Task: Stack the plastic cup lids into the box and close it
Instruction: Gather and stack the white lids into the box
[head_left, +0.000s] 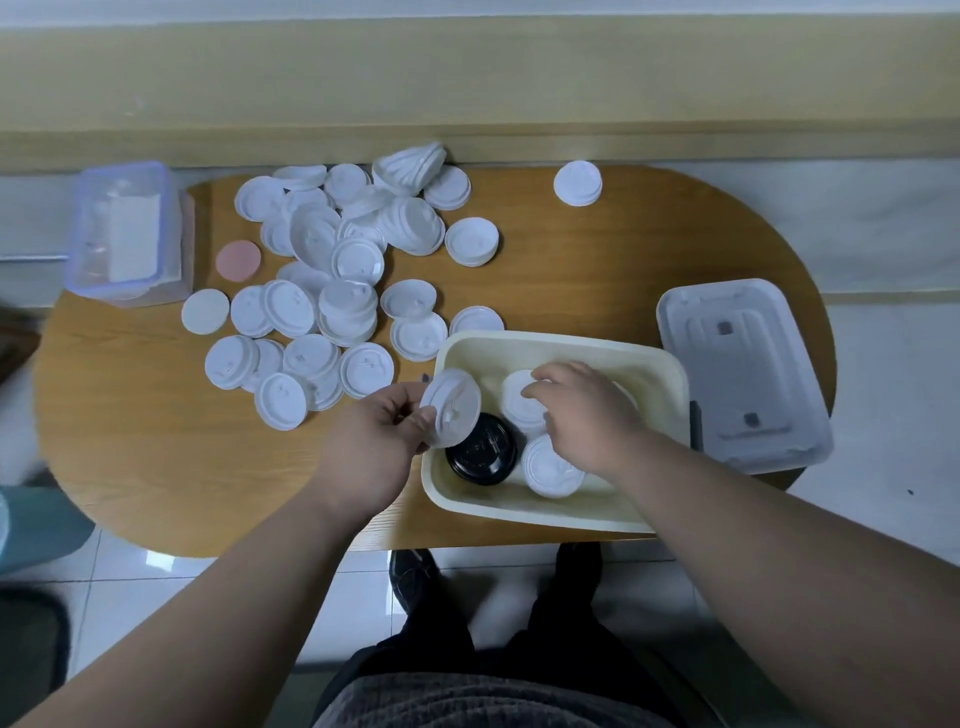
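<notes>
While the big oval wooden table (571, 249) holds everything, the next move turns on one thing: which way the box lies from the lid in the hand. The cream plastic box with round corners (519, 506) sits at the near edge of the table, and its long side runs left to right. Its clear grey plastic cover (737, 364) lies flat just beside it on the right, nearer the right hand, and is not on the box yet. The heap of white round plastic cup lids (332, 270) is spread over the left and far part of the table, nearer the left hand.

The left hand (374, 436) is just left of the box, and its thumb and fingers pinch one white cup lid (451, 408) by the edge. That lid is tipped up over the left rim of the box, so I think it only has to go a little way right and down.

The right hand (582, 410) is inside the box, fingers bent down onto a short white stack of lids (519, 400). I cannot tell if it grips the top lid or just presses it. A black round lid (480, 454) and another white lid (550, 467) lie in the near part of the box — the black one just beside the held lid. Lots of lids are outside, so the job looks far from done.
</notes>
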